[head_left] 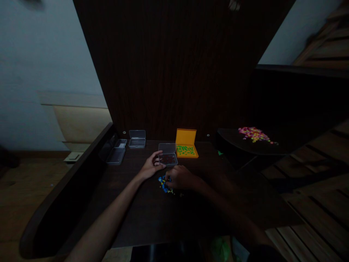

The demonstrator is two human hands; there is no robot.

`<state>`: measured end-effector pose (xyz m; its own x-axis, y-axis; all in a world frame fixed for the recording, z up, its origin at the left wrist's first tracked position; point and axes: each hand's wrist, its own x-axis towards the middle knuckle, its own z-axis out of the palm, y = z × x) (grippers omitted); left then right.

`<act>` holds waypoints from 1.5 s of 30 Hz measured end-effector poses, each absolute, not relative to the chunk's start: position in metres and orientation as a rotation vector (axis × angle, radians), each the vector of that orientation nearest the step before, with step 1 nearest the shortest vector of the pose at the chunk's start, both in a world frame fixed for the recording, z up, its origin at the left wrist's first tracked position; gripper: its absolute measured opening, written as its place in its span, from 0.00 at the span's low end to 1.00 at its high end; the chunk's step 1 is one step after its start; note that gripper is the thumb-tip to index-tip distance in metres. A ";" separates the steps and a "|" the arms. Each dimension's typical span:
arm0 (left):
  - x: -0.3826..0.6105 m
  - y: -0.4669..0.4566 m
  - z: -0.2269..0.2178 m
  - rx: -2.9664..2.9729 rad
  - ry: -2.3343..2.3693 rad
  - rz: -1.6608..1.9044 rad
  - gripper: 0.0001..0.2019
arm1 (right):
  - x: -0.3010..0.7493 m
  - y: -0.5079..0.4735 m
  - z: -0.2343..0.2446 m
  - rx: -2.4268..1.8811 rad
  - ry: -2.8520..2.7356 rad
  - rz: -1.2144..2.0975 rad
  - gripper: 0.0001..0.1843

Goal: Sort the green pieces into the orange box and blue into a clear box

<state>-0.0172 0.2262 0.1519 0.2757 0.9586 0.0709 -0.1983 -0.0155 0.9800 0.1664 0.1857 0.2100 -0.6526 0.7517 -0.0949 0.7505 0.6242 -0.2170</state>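
My left hand (150, 166) holds the left side of a small clear plastic box (176, 162), thumb at its front corner and fingers round its back. The box's hinged lid stands up, and small dark reddish pieces (167, 159) lie inside. Just in front of the box, a little pile of blue and yellow pieces (164, 186) is spread on the dark wooden desk (147, 214). My right hand (182, 177) reaches into this pile from the right, its fingers bent and drawn together. What lies between those fingertips is hidden.
An orange box (186, 137) with green pieces stands open right of the clear one. Further left are another open clear box (137, 143) and a clear case (116, 155). Pink and yellow pieces (255, 134) are heaped on a side shelf (231, 136). A raised board (68, 189) edges the desk's left.
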 end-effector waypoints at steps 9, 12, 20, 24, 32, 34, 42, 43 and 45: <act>-0.016 0.226 0.152 1.239 0.853 1.091 0.37 | 0.167 0.234 0.246 -1.190 -2.641 0.535 0.12; -0.017 0.226 0.151 1.249 0.862 1.081 0.38 | 0.161 0.245 0.243 -1.136 -2.685 0.558 0.12; -0.017 0.228 0.147 1.245 0.862 1.085 0.39 | 0.149 0.262 0.226 -1.089 -2.784 0.565 0.12; -0.016 0.228 0.147 1.234 0.849 1.084 0.39 | 0.148 0.265 0.223 -1.088 -2.801 0.574 0.12; -0.017 0.229 0.147 1.218 0.847 1.102 0.38 | 0.163 0.268 0.215 -1.088 -2.728 0.570 0.14; -0.017 0.229 0.148 1.225 0.850 1.111 0.37 | 0.168 0.267 0.216 -1.101 -2.708 0.573 0.15; -0.017 0.227 0.150 1.209 0.842 1.091 0.37 | 0.188 0.247 0.218 -1.194 -2.629 0.526 0.13; -0.017 0.227 0.150 1.208 0.842 1.090 0.37 | 0.191 0.243 0.217 -1.187 -2.620 0.539 0.12; -0.017 0.227 0.150 1.203 0.847 1.098 0.37 | 0.195 0.234 0.214 -1.155 -2.628 0.589 0.11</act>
